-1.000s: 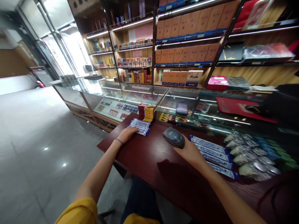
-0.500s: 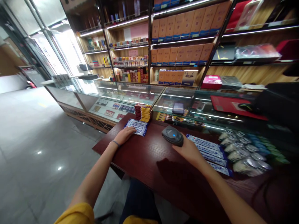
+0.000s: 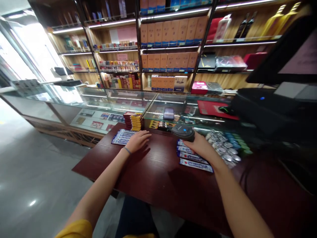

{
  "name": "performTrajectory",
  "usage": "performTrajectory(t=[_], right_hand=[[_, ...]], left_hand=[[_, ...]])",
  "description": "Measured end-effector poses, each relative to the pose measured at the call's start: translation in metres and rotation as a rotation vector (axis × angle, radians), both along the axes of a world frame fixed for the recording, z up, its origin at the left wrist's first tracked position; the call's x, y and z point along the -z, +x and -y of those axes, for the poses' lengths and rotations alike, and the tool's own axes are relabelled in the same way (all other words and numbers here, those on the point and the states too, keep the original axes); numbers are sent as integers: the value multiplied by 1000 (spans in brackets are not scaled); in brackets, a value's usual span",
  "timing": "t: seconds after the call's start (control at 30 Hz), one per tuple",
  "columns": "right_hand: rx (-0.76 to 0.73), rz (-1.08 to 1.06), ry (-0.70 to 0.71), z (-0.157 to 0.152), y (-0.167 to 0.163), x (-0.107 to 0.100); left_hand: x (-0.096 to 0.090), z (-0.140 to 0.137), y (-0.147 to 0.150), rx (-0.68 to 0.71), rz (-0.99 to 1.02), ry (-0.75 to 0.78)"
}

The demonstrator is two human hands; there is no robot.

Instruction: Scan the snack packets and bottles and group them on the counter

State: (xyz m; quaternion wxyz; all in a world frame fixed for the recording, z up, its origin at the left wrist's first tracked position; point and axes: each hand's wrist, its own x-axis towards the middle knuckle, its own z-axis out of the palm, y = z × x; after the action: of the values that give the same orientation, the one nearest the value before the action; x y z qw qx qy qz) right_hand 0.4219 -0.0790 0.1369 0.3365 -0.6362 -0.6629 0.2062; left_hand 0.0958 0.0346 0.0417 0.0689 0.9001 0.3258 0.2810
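A dark handheld barcode scanner (image 3: 183, 131) with a small blue light is gripped by my right hand (image 3: 199, 144), held above the table. Beneath and beside that hand lie several long blue-and-white packets (image 3: 195, 164) in a row. My left hand (image 3: 139, 140) hovers over or rests on the table, fingers stretched out and holding nothing. Just left of it is another group of blue-and-white packets (image 3: 121, 137), partly behind the hand. Past these rises a stack of red and yellow packs (image 3: 133, 121).
The dark red wooden table (image 3: 148, 178) adjoins a glass display counter (image 3: 114, 100). Several silver-topped items (image 3: 224, 147) stand at its right, near a dark till machine (image 3: 267, 112). A red mat (image 3: 210, 109) lies on the glass. Shelves of boxes (image 3: 170, 62) line the wall.
The view has turned right. My left hand has come away from the left packets toward the table's middle. My right hand still holds the scanner, now nearer the right row of packets.
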Motion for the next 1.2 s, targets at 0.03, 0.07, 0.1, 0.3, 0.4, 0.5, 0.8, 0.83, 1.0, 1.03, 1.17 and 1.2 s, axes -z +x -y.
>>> performTrajectory(t=[0.03,0.07,0.1,0.3,0.4,0.5,0.8,0.83,1.0,1.03,1.17,1.2], right_hand=[[-1,-9,-52,3,7,-6],[-2,-27,-95,6,14,-11],[11,-45,-123,10,21,-16],[36,-163,-149,30,67,-33],[53,-195,-147,40,87,-38],[63,-215,-147,50,102,-43],[102,-221,-146,66,129,-46],[99,-232,-142,66,129,-46],[114,-288,-121,65,128,-44],[121,-294,-115,65,128,-44],[130,-296,-92,64,127,-44],[126,-290,-89,63,126,-45]], left_hand=[[-1,-1,15,31,-2,3],[-1,-1,29,62,-2,7],[-1,0,44,94,1,11],[2,10,130,244,65,-46],[4,19,168,284,72,-89],[7,28,200,325,72,-129],[18,39,243,422,-76,-47],[19,39,245,426,-89,-42],[26,40,249,412,-179,5],[26,40,250,406,-184,13],[21,46,244,318,-103,-10],[18,48,241,274,-44,-29]])
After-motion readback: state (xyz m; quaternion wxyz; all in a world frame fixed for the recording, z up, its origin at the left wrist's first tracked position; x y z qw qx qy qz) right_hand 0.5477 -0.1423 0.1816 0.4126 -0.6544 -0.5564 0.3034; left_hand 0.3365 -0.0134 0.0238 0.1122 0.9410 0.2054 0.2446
